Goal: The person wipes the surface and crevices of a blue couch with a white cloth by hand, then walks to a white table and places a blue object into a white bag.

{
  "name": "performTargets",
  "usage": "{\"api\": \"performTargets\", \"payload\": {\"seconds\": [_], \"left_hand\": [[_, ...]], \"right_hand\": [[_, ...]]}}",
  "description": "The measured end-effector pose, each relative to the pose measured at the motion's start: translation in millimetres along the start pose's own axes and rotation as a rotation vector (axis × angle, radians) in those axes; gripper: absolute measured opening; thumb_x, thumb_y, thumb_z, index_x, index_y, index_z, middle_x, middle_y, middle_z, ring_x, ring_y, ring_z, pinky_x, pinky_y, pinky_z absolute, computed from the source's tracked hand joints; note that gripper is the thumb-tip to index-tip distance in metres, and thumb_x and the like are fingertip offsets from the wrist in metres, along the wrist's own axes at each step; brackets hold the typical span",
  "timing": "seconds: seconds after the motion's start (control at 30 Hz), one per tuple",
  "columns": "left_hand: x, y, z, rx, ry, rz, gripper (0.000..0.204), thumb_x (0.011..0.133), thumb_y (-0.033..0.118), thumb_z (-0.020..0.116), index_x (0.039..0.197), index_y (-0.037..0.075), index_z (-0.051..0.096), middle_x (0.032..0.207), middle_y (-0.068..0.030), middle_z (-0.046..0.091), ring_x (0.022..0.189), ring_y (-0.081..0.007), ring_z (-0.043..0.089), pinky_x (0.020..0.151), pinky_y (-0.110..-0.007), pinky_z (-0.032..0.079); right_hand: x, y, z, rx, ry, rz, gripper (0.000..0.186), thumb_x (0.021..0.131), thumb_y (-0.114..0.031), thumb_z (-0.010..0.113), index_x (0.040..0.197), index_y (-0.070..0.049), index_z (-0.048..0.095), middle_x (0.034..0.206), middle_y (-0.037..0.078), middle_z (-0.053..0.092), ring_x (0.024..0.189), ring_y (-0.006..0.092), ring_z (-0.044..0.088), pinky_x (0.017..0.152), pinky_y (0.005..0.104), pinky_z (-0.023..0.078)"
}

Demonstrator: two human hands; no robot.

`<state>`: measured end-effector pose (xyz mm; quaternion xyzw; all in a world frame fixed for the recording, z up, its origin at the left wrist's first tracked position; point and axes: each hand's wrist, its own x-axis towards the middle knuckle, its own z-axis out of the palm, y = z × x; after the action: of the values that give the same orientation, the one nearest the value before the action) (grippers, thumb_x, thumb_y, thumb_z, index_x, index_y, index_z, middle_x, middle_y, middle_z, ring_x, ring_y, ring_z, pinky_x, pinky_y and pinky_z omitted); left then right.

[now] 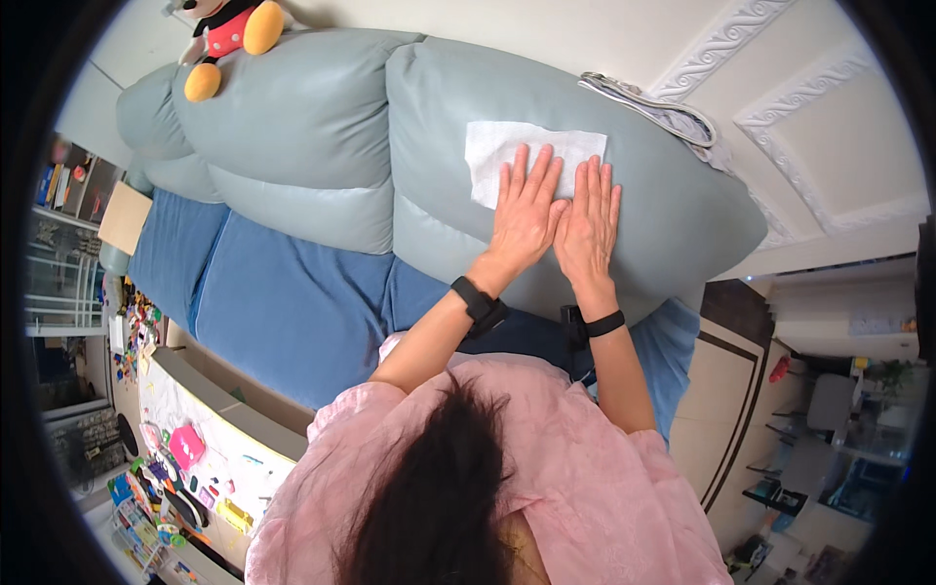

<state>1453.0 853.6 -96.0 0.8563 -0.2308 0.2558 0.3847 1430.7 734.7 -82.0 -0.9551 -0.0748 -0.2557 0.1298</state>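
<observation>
White cloth (495,148): flat on grey-green sofa back (429,107)
Left hand (526,216): on cloth, fingers slightly spread
Right hand (587,222): over cloth's right edge, fingers narrowly apart

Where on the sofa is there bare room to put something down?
On the blue seat, between the grey backrest and the white table. It's crowded at the white cloth, where the left hand and right hand lie flat, and on the table, where toys are scattered.

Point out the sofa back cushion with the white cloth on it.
The rightmost grey-green back cushion: the white cloth lies on it, partly beneath the left hand. The plush toy sits atop the cushion to its left.
</observation>
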Motion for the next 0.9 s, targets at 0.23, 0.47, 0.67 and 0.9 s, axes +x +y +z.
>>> {"api": "performTargets", "payload": {"seconds": [0.23,0.47,0.67,0.9], "left_hand": [[1,-46,-7,0.263,-0.021,-0.065,0.054,0.095,0.030,0.047,0.147,0.020,0.038,0.158,-0.0130,0.020,0.144,-0.0415,0.013,0.113,-0.060,0.012],[7,-119,-34,0.053,0.237,-0.170,0.060,0.096,0.024,0.045,0.149,0.004,0.026,0.156,-0.0228,0.014,0.144,-0.0468,0.008,0.113,-0.061,0.012],[5,-65,2,0.149,0.123,-0.240,0.064,0.095,0.029,0.046,0.151,0.005,0.024,0.157,-0.0246,0.008,0.143,-0.0489,0.004,0.112,-0.063,0.007],[3,43,61,0.203,-0.165,0.059,0.063,0.090,0.031,0.051,0.149,0.015,0.033,0.159,-0.0171,0.012,0.145,-0.0457,0.004,0.111,-0.065,0.006]], "right_hand": [[21,-21,21,-0.048,-0.072,-0.144,0.054,0.091,-0.019,0.051,0.142,-0.005,0.041,0.152,0.014,0.032,0.143,0.0302,0.025,0.116,0.0491,0.017],[67,-81,63,0.052,0.008,-0.317,0.042,0.095,-0.026,0.049,0.133,-0.009,0.054,0.148,0.013,0.040,0.140,0.0288,0.032,0.116,0.0485,0.018],[41,-38,30,-0.042,-0.007,-0.204,0.044,0.095,-0.026,0.049,0.134,-0.006,0.053,0.147,0.010,0.042,0.139,0.0251,0.034,0.115,0.0495,0.018],[-39,47,-45,-0.278,-0.095,0.086,0.052,0.094,-0.024,0.048,0.139,0.001,0.045,0.150,0.014,0.037,0.142,0.0358,0.026,0.115,0.0524,0.015]]}}
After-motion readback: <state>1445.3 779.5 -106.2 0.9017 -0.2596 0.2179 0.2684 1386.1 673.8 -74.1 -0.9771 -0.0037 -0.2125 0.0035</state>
